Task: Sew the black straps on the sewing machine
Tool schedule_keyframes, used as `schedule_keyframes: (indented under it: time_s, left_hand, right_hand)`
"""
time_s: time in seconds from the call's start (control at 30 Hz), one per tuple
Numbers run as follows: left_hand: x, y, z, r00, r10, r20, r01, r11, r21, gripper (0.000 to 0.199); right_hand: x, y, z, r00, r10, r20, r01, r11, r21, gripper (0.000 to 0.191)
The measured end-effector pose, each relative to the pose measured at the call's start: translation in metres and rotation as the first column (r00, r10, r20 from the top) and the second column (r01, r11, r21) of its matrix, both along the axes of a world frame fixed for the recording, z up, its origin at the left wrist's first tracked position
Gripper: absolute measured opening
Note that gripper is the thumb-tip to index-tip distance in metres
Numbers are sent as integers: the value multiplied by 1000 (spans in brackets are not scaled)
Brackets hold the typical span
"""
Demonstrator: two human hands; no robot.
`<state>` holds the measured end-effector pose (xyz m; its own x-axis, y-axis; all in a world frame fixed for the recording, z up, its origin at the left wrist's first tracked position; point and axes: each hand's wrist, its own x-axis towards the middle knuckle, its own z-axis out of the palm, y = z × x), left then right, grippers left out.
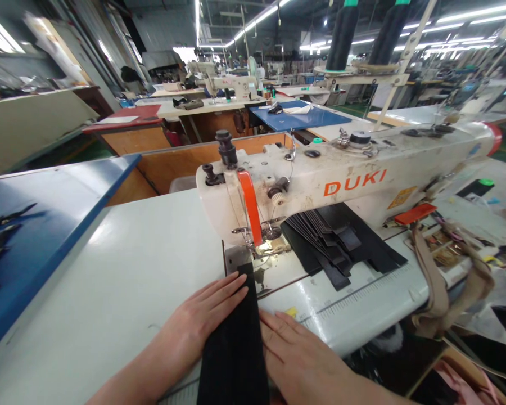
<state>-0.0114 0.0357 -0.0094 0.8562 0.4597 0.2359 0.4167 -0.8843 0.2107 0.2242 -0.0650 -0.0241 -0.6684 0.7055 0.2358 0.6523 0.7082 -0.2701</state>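
Observation:
A long black fabric strip (235, 354) runs from the front edge up to the needle area of a white sewing machine (307, 180). My left hand (202, 315) lies on the strip's left side, fingers stretched out and pressing it flat. Along its right edge rests my right hand (295, 351), fingers extended on the table beside the cloth; its thumb is hidden. The strip's far end lies just in front of the presser foot area (272, 246), beside an orange guard (249, 208). Under the machine arm sits a fanned stack of black fabric pieces (341, 242).
A blue-topped table (50, 225) with dark tools (2, 236) adjoins on the left. To the right are an orange-handled item (415, 214), a beige strap (425, 281) and a parts tray (447, 247). Black thread cones (341, 39) stand behind the machine.

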Motion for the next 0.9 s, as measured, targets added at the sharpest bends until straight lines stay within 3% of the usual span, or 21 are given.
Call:
schedule_keyframes:
  time_s: [0.1, 0.17, 0.27, 0.37, 0.53, 0.9]
  left_hand:
    - [2, -1, 4, 1000, 6, 9, -6, 1000, -16, 45]
    - [4, -2, 7, 1000, 16, 20, -16, 999, -30, 44]
    - [6, -4, 11, 999, 17, 36, -15, 999, -48, 45]
    - [8, -7, 17, 999, -6, 43, 9, 997, -72, 49]
    - [7, -9, 20, 1000, -7, -25, 4, 993, -116, 64]
    - [9, -10, 6, 999, -12, -53, 10, 999, -34, 63]
  right_hand:
    - [10, -6, 1, 996, 33, 79, -38, 998, 56, 47]
    - [12, -8, 3, 997, 10, 81, -15, 998, 64, 49]
    - [7, -2, 11, 995, -95, -5, 95, 995, 3, 69]
    - [-2, 16, 17, 982, -180, -57, 180, 984, 2, 53]
    - [-11, 48, 10, 998, -51, -20, 54, 981, 188, 21]
    - [-3, 61, 9, 999, 33, 15, -36, 948, 318, 16]
